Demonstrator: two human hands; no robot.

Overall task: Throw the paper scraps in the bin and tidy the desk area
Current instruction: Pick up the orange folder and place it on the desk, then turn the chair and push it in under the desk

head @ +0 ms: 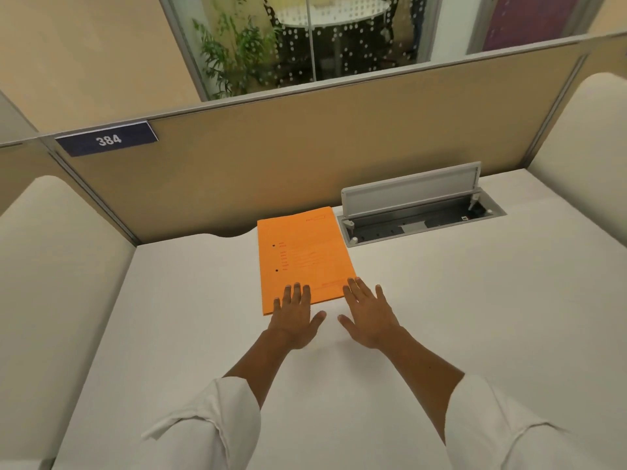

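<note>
White worktop [176,334] held one orange folder [302,259] near its back edge. Both hands, left [294,320] and right [369,317], lay flat and spread, holding nothing, fingertips on the folder's near edge. Squaring it would want light, even pushes.

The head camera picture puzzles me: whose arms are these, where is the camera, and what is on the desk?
No machine here: a person wears one camera on the head, looking forward and down. The left hand and right hand lie open and flat, fingertips on the near edge of an orange folder. Nothing is gripped. The folder lies on a white desk. Beside it, a socket box set into the desk has its lid raised. No paper scraps or bin show.
</note>
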